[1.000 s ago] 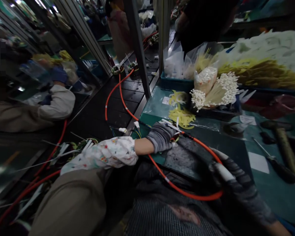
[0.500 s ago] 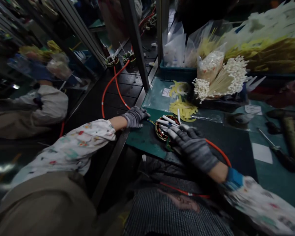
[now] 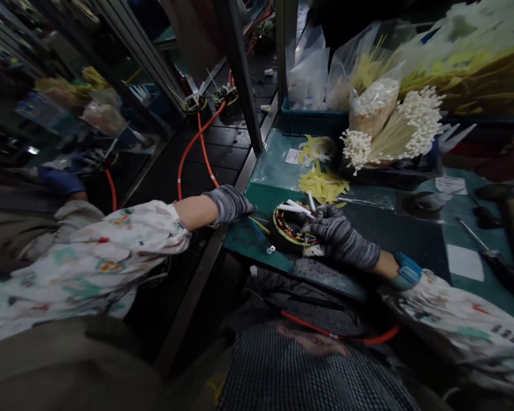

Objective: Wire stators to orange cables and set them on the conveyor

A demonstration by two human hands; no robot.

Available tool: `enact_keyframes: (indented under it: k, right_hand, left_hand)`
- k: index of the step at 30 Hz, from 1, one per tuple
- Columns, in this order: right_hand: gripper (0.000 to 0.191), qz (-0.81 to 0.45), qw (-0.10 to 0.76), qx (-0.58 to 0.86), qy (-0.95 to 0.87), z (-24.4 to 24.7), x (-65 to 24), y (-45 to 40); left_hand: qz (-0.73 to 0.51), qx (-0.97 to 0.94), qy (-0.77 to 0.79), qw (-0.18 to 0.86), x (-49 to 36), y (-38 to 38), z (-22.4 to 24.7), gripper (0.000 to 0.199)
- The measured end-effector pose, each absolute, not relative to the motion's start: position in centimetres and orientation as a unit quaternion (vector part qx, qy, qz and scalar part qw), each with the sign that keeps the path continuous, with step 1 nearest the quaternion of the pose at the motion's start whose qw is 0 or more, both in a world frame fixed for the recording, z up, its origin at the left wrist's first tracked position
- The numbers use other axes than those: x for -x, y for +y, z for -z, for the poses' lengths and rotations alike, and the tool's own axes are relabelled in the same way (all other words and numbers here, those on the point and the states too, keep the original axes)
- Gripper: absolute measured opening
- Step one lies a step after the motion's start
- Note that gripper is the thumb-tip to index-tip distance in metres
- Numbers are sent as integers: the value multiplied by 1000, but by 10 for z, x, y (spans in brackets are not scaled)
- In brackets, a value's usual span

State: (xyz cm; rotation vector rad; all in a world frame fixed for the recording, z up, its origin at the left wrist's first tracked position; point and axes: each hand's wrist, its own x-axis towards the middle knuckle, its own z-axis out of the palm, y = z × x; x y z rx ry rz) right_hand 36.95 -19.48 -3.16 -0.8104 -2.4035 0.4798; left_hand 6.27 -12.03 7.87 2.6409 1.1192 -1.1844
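A round wound part [image 3: 287, 231] with red, black and yellow windings lies on the green mat [image 3: 257, 251], tilted a little. My right hand [image 3: 340, 234], in a grey striped glove, is at its right edge with fingers bent together; what they grip is too small to tell. White sleeves [image 3: 297, 209] lie across the part's top, reaching my right fingertips. My left hand [image 3: 231, 205], gloved alike, rests at the mat's left edge, its fingertips pressed together beside thin blue and yellow wires [image 3: 260, 226]. Whether it pinches a wire is not clear.
Yellow strips [image 3: 323, 184] lie behind the part. White-tipped sticks [image 3: 411, 131] and bags stand in bins at the back right. A screwdriver [image 3: 474, 237] lies at the right. Two similar parts with red tubes sit on the conveyor [image 3: 222, 142]. Another person's gloved hand [image 3: 62, 180] is at the left.
My right hand has gone from outspread over the part to bent fingers at its edge. The part is more tilted, fewer white sleeves show on it, and the wire ends now show at the left.
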Motion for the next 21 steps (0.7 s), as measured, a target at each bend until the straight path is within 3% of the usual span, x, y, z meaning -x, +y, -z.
enact_keyframes:
  k: [4,10,19,21]
  right_hand:
    - [41,-179,329,270,-887,42,-356,-206]
    - [46,-210,331,293,-872,36,-350,-213]
    - [35,-184,250,350,-884,29,-386,-231]
    - [30,-182,209,357,-892,29,-391,-235]
  left_hand:
    - [397,-836,378,21,-45,-136,-76,34]
    - [346,-848,398,49,-11,-162,-62,37]
    - [327,-782,523,88,93,-180,-101,51]
    - [250,-777,565,121,115,-193,-104,44]
